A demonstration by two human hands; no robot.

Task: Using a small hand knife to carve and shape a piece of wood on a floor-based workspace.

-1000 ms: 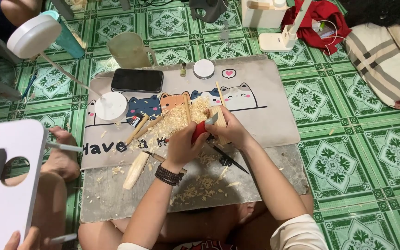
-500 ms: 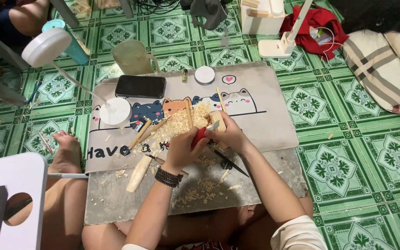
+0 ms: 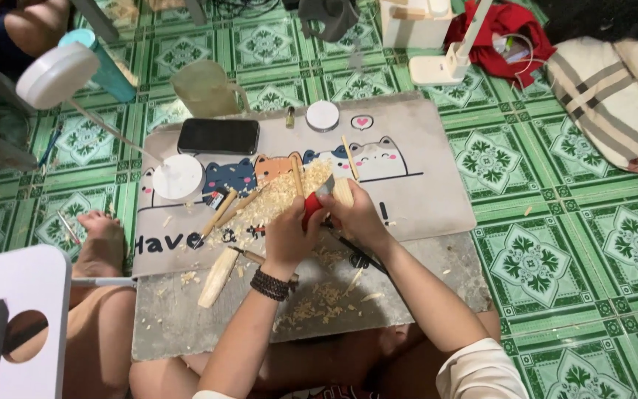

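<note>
Over the mat's (image 3: 422, 199) middle, her left hand (image 3: 289, 236) grips a red-handled knife (image 3: 313, 207), right hand (image 3: 359, 214) clasping a wooden stick (image 3: 342, 193), bare mat rightward

Black phone (image 3: 218, 136) (face down), red cloth (image 3: 507, 29)
</note>
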